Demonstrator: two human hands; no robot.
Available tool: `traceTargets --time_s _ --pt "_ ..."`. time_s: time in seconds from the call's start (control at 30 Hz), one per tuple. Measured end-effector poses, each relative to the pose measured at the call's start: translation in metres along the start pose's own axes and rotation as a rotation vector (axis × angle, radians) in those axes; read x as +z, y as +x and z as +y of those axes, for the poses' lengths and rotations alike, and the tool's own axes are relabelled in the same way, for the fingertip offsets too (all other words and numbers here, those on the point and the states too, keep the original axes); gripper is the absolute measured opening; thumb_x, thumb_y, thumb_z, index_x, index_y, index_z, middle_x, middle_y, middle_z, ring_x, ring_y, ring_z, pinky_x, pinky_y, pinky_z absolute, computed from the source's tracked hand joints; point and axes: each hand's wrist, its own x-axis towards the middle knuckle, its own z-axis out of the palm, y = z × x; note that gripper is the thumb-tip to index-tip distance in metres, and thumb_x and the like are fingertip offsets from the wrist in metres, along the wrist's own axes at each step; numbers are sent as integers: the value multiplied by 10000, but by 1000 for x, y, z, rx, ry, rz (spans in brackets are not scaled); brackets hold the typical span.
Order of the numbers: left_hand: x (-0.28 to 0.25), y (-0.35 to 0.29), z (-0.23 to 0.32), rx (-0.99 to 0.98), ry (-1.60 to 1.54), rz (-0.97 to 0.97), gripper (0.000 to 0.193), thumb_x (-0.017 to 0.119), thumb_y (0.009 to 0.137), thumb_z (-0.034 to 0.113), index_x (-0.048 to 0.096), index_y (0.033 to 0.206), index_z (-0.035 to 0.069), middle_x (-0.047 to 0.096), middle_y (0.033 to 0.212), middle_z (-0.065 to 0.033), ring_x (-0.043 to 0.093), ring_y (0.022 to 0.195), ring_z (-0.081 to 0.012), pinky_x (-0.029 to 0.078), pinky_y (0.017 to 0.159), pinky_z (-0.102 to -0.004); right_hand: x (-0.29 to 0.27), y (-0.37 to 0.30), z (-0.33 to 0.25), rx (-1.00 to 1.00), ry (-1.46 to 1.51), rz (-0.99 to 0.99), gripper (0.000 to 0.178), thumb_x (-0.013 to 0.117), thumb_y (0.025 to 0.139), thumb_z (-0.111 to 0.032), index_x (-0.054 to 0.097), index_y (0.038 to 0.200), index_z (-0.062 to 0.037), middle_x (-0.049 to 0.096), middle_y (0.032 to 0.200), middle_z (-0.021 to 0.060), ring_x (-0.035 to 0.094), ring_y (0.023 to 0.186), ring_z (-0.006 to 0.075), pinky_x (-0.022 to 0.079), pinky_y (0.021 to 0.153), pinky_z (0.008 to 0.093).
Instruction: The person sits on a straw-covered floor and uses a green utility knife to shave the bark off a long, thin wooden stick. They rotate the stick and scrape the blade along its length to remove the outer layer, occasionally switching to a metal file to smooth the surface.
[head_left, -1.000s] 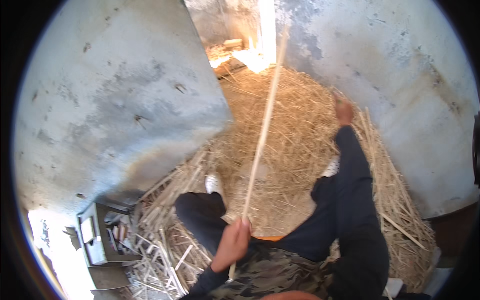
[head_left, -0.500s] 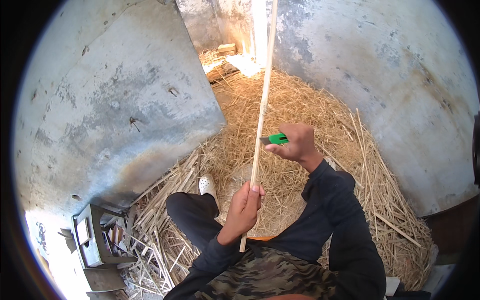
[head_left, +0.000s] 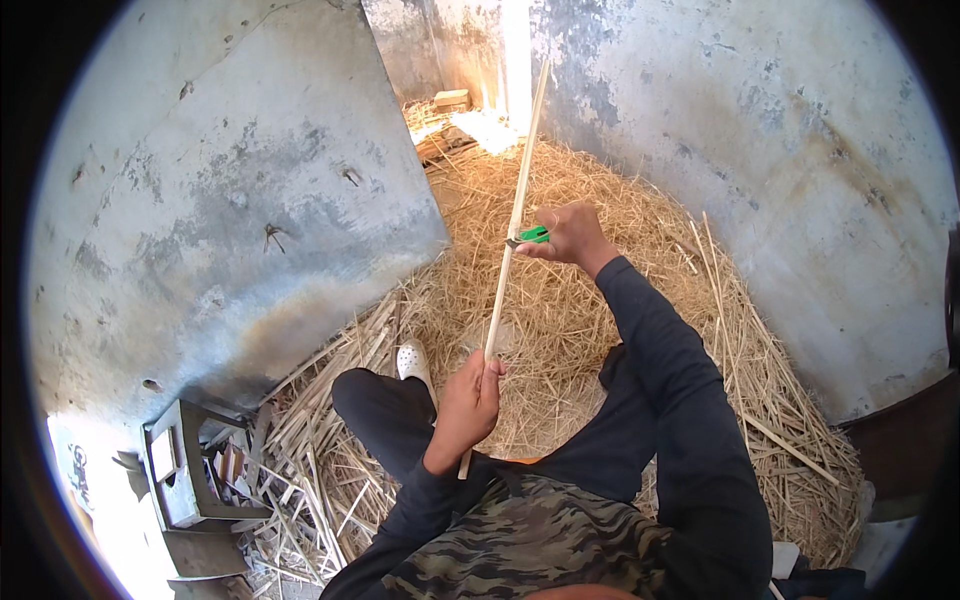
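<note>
My left hand [head_left: 469, 402] grips a long, pale wooden strip [head_left: 499, 300] near its lower end. The strip slants upward and away from me, its far tip leaning a little right. Farther up it, my right hand [head_left: 572, 238] is closed around a green utility knife [head_left: 534, 235]. The knife's dark blade lies against the strip, roughly midway along it. My right arm reaches forward, and the fingers cover most of the knife's handle.
Straw-like shavings [head_left: 590, 190] cover the floor ahead, with loose strips [head_left: 310, 480] heaped at left. A worn stool-like box [head_left: 185, 480] stands at lower left. A grey wall panel [head_left: 250, 190] rises at left and another wall [head_left: 760, 200] at right. A white clog [head_left: 413, 362] is on my foot.
My right hand with the knife has moved farther up the strip, away from me. The left hand and the strip have shifted slightly left, and the strip's far tip now shows lower.
</note>
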Motion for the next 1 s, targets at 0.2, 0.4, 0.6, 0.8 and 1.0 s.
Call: traceTargets --time_s 0.2,0.4,0.6,0.8,1.0 --pt "18 -3 -25 65 66 127 196 472 985 186 563 913 29 506 602 -124 497 507 -238 381 508 -351 -2 -33 -74 735 1025 -342 739 334 835 -816 434 571 -133 326 453 -54 308 356 110 263 341 298" --pt "13 -15 -35 -74 -195 20 194 445 996 171 572 956 30 458 585 -41 453 522 -137 371 512 -311 -13 -45 -115 1043 1464 -43 556 495 892 -647 521 812 -98 417 608 -38 399 498 86 354 439 266" --pt "4 -27 -16 -81 -242 20 210 439 1001 179 570 943 26 444 586 -16 435 527 -109 361 512 -295 -41 -26 -125 448 533 225 358 711 861 -220 611 1128 -2 647 867 103 580 656 193 489 629 310" --pt "1 -32 -6 -58 -257 10 213 437 1001 185 571 947 27 441 592 -30 427 529 -123 361 519 -304 -47 -15 -124 273 488 372 156 668 879 -172 659 943 -29 641 835 120 616 664 252 487 598 330" --pt "2 -37 -13 -9 -148 63 202 450 989 170 580 951 19 483 607 -87 494 540 -181 386 534 -333 -50 -7 -133 319 320 138 130 627 883 -144 558 924 -41 588 822 99 612 639 242 459 535 362"
